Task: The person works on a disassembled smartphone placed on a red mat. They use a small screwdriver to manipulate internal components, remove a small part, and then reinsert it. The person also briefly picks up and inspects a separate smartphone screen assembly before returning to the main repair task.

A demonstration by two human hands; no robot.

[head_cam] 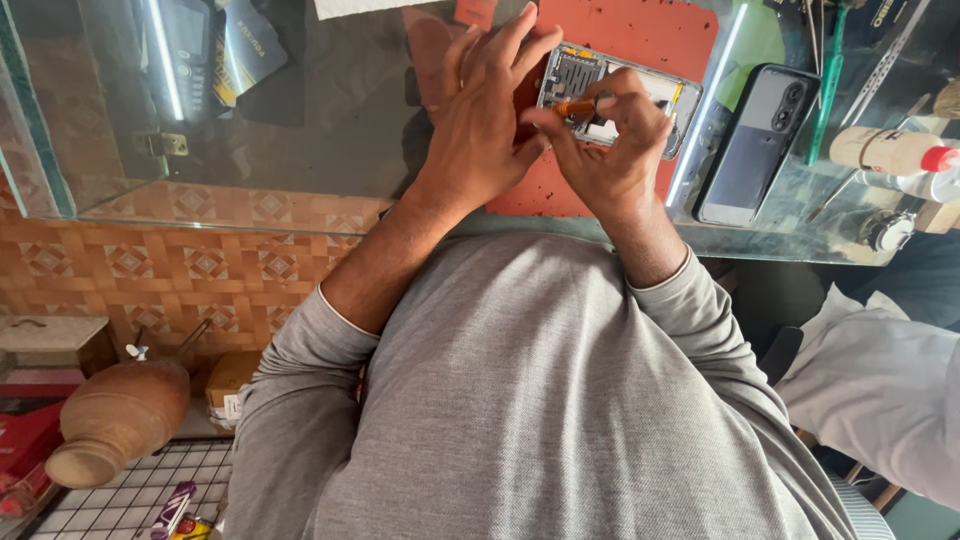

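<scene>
Opened smartphone with its back cover off, silver frame and exposed boards (618, 98), lay on the red-orange rubber work mat (640, 40) on the glass counter top (300, 120). Orange flex strip visible along the upper edge of the frame.

Left hand (480, 120) lay spread over the left end of the phone, fingers extended and resting on the mat and frame edge; it pressed down rather than gripped, nothing enclosed in it.

Right hand (610, 150) was pinched closed on a small orange-handled tool (578, 106), thumb and forefinger around the shaft, tip set against the phone's interior near the middle of the board. Tip itself was hidden by the fingers; could not tell whether it sat on a screw.

Progress, as judged: back cover already removed and internals open to view; work on the inner parts was under way, board and frame not yet separated.

Nearby: dark blue-grey phone back shell with camera cut-out (755, 140) lay face down just right of the mat. White squeeze bottle with red cap (895, 152) at the far right. Green-handled tools (830, 70) beyond the shell. Another person's white sleeve (880, 390) at right.
</scene>
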